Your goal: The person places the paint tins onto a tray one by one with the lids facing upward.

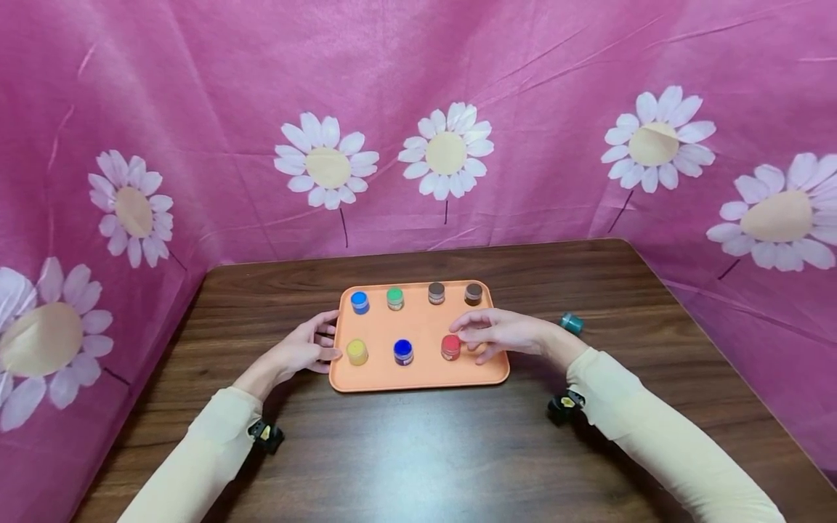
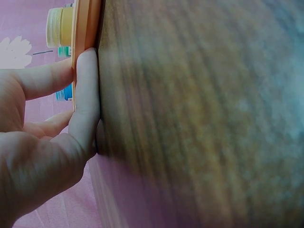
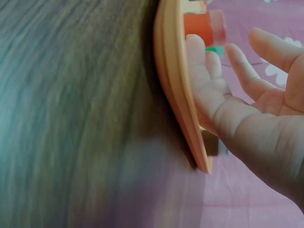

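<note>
**Orange tray, two hands at its edges**

Orange plastic tray [image 1: 418, 374] sits mid-bench on the dark wood-grain bench [image 1: 405, 465], seen from the head camera. The left hand [image 1: 302, 350] rests against the tray's left rim, fingers extended and relaxed. The right hand [image 1: 500, 332] hovers over the tray's right side, fingers loosely spread, fingertips just beside the red jar [image 1: 450, 346] — whether they touch it cannot be told. Also on the tray: a yellow jar [image 1: 357, 351], a dark blue jar [image 1: 402, 351], a light blue jar [image 1: 360, 301], a green jar [image 1: 395, 298] and two brown jars [image 1: 437, 293]. A teal jar [image 1: 572, 323] lies on the bench, off the tray to the right. No label is readable.

Left wrist view: the thumb [image 2: 85, 95] presses flat against the tray edge [image 2: 85, 28] — nothing gripped.

Right wrist view: the hand [image 3: 247, 99] is open, palm showing, fingers over the tray rim [image 3: 178, 95] near the red jar [image 3: 199, 27].
</note>
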### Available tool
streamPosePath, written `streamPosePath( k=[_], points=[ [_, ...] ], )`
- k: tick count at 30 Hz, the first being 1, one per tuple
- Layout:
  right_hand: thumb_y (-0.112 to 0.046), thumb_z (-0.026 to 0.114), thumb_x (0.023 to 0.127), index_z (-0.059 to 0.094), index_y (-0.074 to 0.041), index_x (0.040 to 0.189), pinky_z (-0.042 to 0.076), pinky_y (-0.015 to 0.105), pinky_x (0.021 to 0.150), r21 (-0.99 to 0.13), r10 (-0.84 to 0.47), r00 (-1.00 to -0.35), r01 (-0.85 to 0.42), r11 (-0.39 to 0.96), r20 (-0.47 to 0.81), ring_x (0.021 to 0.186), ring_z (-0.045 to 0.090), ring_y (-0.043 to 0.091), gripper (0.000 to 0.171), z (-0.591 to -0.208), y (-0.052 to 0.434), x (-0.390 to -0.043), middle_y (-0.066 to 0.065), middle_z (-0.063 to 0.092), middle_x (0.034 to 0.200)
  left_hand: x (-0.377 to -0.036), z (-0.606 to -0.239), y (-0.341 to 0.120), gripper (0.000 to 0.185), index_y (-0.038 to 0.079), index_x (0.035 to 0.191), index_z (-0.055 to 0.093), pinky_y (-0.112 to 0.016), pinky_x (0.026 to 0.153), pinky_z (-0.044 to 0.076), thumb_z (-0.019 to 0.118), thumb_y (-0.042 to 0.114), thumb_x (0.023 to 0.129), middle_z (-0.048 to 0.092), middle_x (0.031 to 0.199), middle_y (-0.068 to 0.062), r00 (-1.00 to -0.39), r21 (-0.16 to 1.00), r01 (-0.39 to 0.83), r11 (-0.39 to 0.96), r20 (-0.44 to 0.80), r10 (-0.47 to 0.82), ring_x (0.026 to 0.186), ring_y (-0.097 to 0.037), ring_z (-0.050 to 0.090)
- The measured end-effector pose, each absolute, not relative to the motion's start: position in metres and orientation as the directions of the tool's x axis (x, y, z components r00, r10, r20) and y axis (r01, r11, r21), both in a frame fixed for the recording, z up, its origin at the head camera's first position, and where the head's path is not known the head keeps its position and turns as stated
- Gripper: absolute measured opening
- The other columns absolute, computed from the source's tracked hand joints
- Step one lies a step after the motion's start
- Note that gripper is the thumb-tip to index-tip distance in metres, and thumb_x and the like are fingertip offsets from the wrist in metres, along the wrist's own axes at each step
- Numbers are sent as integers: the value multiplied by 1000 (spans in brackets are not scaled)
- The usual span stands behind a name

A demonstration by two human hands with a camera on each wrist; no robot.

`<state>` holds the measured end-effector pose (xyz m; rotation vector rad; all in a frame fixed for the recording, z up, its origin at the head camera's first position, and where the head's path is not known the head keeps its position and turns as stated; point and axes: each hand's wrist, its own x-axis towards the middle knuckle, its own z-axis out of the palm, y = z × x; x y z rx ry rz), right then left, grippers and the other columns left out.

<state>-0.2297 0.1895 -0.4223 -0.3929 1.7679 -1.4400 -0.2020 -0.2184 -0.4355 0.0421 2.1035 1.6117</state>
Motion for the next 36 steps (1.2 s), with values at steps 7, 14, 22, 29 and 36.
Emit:
streamPosePath(
  k=[7,14,22,29,36],
  points=[
    [-22,63,102,47,5,141,59,39,76,-936,-646,-685,174,305,-337,91,60,29,49,-410,223,-226,27,56,120,-201,-434,-219,84,7,160,21,-44,75,61,65,-10,90,38,134,-24,-877,917,-264,299,-357,321,103,-27,51],
    [-25,61,103,49,1,141,59,46,74,-925,-588,-754,67,373,-292,88,63,34,47,-389,264,-221,30,57,121,-199,-434,-219,84,7,160,22,-44,74,61,65,-11,90,38,132,-23,-878,917,-266,298,-358,318,102,-27,51],
    [-27,63,103,45,-6,144,59,40,70,-894,-430,-860,62,444,-274,82,63,25,49,-377,317,-218,25,50,123,-202,-433,-218,84,8,160,23,-43,73,61,65,-11,89,38,132,-22,-881,915,-262,305,-356,312,102,-27,49],
    [-25,70,98,32,-4,152,59,42,70,-860,-349,-890,88,502,-295,89,63,27,70,-395,354,-213,28,33,142,-202,-434,-218,84,6,160,20,-42,72,61,64,-10,90,37,133,-24,-879,921,-245,303,-343,331,100,-25,51],
    [-18,74,93,27,-4,154,58,44,73,-854,-361,-865,136,502,-350,94,62,28,78,-421,369,-212,30,34,141,-201,-435,-217,83,7,160,22,-41,72,61,65,-10,91,38,133,-23,-882,918,-252,306,-348,318,98,-25,54]
  ],
)
